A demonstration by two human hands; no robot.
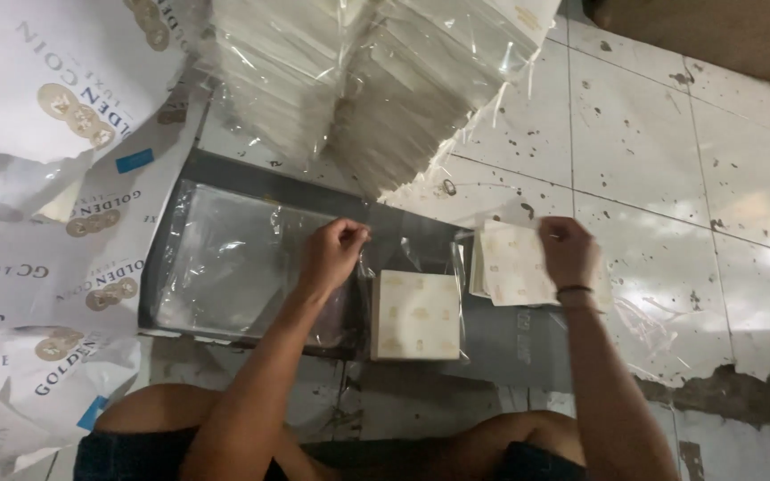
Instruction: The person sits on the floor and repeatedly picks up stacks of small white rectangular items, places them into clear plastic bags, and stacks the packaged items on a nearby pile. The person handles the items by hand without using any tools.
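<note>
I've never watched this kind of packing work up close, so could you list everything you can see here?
clear plastic bags: a flat pile, transparent, on the dark tray at left
dark tray: one, grey-black, on the floor
bagged napkin pack: one, cream with gold print, centre of the tray
loose napkin stack: one, cream with gold print, under the right hand
wrapped napkin bundles: a few, white in clear film, top centre
printed paper wrappers: several, white with gold emblems, left side
tiled floor: white, speckled with dirt
left hand: pinching clear film
right hand: gripping the loose napkin stack

Cream napkin stack (pixel 416 313) with pale gold motifs, on a dark grey tray (pixel 251 174)
</note>
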